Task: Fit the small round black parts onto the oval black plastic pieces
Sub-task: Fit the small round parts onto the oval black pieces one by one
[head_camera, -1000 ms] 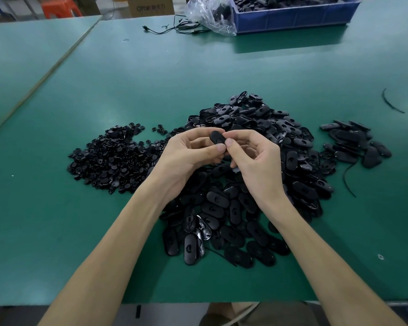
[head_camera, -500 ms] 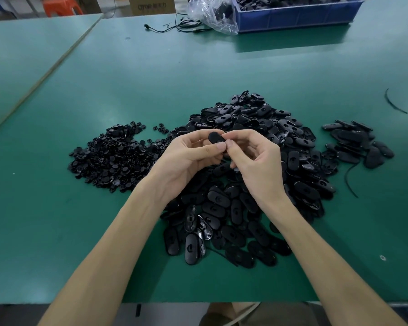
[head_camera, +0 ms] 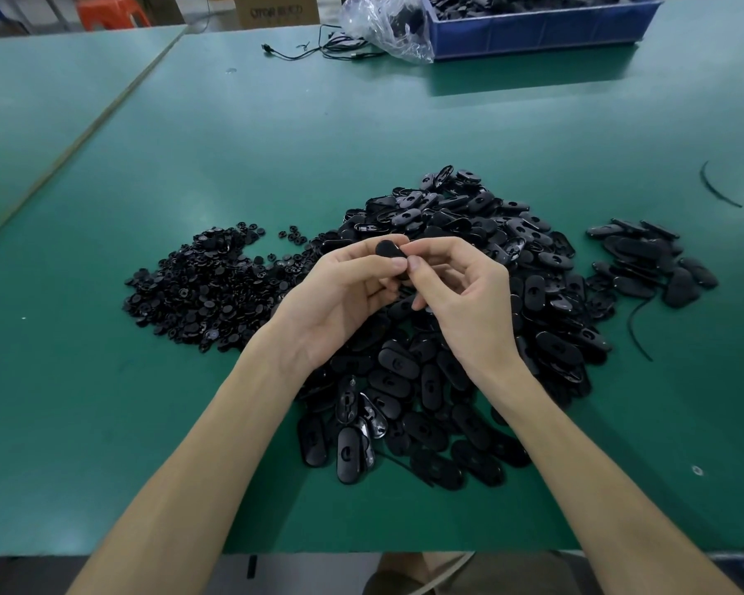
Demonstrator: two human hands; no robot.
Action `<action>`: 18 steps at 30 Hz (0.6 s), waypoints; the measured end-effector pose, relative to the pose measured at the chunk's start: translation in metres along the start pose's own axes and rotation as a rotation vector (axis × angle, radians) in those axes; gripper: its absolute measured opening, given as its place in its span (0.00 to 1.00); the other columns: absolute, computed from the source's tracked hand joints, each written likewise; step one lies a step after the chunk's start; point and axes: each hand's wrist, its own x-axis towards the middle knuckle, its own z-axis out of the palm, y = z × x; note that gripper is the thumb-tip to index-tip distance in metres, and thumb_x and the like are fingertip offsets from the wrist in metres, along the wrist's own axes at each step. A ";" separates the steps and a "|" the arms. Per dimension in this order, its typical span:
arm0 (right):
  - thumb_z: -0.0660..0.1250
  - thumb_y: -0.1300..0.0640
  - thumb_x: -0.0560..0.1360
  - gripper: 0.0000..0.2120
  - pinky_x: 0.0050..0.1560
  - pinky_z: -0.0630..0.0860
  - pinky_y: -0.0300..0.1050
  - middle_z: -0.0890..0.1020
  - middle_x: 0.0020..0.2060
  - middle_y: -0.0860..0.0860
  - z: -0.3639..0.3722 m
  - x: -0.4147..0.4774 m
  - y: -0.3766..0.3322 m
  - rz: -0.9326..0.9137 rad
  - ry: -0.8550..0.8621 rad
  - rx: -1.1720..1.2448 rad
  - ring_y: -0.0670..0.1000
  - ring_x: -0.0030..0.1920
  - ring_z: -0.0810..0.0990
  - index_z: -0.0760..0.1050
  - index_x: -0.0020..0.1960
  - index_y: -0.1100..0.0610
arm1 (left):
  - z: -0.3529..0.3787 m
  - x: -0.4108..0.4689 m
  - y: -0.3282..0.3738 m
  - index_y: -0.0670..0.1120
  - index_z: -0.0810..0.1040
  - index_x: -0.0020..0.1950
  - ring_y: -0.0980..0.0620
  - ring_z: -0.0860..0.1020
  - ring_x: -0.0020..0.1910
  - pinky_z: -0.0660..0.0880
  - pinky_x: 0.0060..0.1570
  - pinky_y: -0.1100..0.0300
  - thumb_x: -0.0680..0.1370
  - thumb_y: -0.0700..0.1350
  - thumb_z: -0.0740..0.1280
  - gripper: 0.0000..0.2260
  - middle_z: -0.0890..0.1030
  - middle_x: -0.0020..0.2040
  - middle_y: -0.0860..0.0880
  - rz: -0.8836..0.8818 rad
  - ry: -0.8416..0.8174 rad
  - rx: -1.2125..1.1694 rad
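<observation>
Close to the desk's [head_camera: 82, 423] near edge, the heap of oval pieces [head_camera: 426, 401] is lying loose. Above it the left hand [head_camera: 340, 294] and right hand [head_camera: 469, 302] are both pinching one oval piece [head_camera: 388, 250], with the thumbs meeting on it. A round part is probably sitting under them, hidden. Pressing it in crooked is risking a pop-out into the heap. The spare round parts [head_camera: 207, 289] are lying toward the left edge.

Even overhead light, soft shadows, wide-angle bending at edges.
</observation>
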 end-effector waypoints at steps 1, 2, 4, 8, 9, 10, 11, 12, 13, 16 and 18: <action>0.70 0.65 0.81 0.07 0.37 0.78 0.35 0.86 0.41 0.47 0.000 0.000 0.000 0.006 0.004 0.007 0.43 0.36 0.82 0.84 0.53 0.55 | 0.000 0.000 0.000 0.44 0.83 0.56 0.53 0.75 0.41 0.78 0.45 0.63 0.77 0.34 0.70 0.10 0.80 0.46 0.48 0.006 -0.001 0.002; 0.70 0.64 0.81 0.07 0.36 0.78 0.36 0.86 0.41 0.47 0.000 0.000 0.000 0.011 0.007 0.014 0.44 0.36 0.82 0.84 0.53 0.55 | 0.000 0.000 0.000 0.44 0.83 0.55 0.52 0.75 0.42 0.78 0.45 0.63 0.77 0.34 0.70 0.10 0.80 0.46 0.47 0.010 0.001 0.004; 0.71 0.64 0.80 0.06 0.36 0.78 0.35 0.87 0.41 0.48 0.000 0.001 0.000 0.022 0.015 0.038 0.45 0.35 0.82 0.84 0.53 0.56 | 0.001 0.001 0.000 0.44 0.84 0.55 0.52 0.75 0.43 0.78 0.46 0.62 0.76 0.34 0.70 0.10 0.81 0.47 0.47 0.016 0.016 0.006; 0.73 0.65 0.79 0.05 0.35 0.77 0.33 0.87 0.42 0.49 0.000 0.002 0.000 0.058 0.037 0.108 0.46 0.34 0.84 0.83 0.54 0.59 | 0.001 0.001 0.000 0.45 0.83 0.57 0.49 0.73 0.47 0.74 0.48 0.60 0.76 0.36 0.71 0.11 0.80 0.48 0.46 0.018 0.033 0.017; 0.73 0.65 0.79 0.05 0.36 0.78 0.33 0.88 0.43 0.50 0.000 0.002 0.000 0.064 0.037 0.117 0.47 0.35 0.85 0.83 0.55 0.59 | 0.001 0.001 0.000 0.45 0.83 0.57 0.49 0.73 0.47 0.74 0.48 0.60 0.76 0.36 0.71 0.11 0.79 0.48 0.46 0.016 0.032 0.015; 0.73 0.65 0.79 0.05 0.37 0.78 0.34 0.88 0.43 0.51 0.000 0.002 0.000 0.068 0.037 0.128 0.47 0.36 0.85 0.83 0.55 0.60 | 0.001 0.001 0.000 0.46 0.84 0.57 0.48 0.72 0.48 0.73 0.48 0.60 0.76 0.36 0.71 0.11 0.79 0.49 0.46 0.015 0.029 0.014; 0.73 0.65 0.79 0.06 0.38 0.79 0.35 0.88 0.44 0.53 0.000 0.002 0.000 0.071 0.036 0.144 0.48 0.38 0.86 0.83 0.55 0.60 | 0.001 0.001 -0.001 0.46 0.84 0.57 0.48 0.73 0.48 0.72 0.47 0.60 0.76 0.36 0.70 0.11 0.79 0.50 0.45 0.016 0.025 0.013; 0.73 0.65 0.79 0.06 0.39 0.80 0.36 0.88 0.45 0.54 0.000 0.002 0.000 0.073 0.035 0.160 0.49 0.39 0.87 0.83 0.56 0.61 | 0.001 0.001 -0.001 0.46 0.84 0.57 0.49 0.73 0.48 0.72 0.47 0.60 0.77 0.35 0.70 0.12 0.79 0.50 0.45 0.017 0.020 0.010; 0.73 0.65 0.79 0.06 0.39 0.80 0.35 0.88 0.45 0.55 0.000 0.002 0.000 0.075 0.034 0.168 0.50 0.40 0.87 0.83 0.56 0.60 | 0.001 0.001 0.000 0.47 0.84 0.57 0.49 0.75 0.47 0.72 0.46 0.61 0.77 0.35 0.70 0.11 0.80 0.51 0.45 0.019 0.016 0.007; 0.74 0.66 0.79 0.07 0.39 0.80 0.35 0.87 0.46 0.56 0.001 0.002 -0.001 0.077 0.022 0.168 0.51 0.41 0.87 0.83 0.56 0.60 | 0.001 0.000 0.000 0.47 0.85 0.56 0.52 0.78 0.43 0.73 0.46 0.61 0.76 0.38 0.71 0.11 0.83 0.50 0.47 0.020 0.023 0.006; 0.74 0.66 0.78 0.07 0.41 0.81 0.37 0.87 0.46 0.56 0.001 0.002 -0.001 0.075 0.015 0.175 0.51 0.42 0.87 0.83 0.56 0.60 | 0.001 -0.001 0.001 0.48 0.86 0.55 0.54 0.78 0.41 0.72 0.46 0.61 0.75 0.39 0.72 0.11 0.83 0.48 0.49 0.021 0.025 0.004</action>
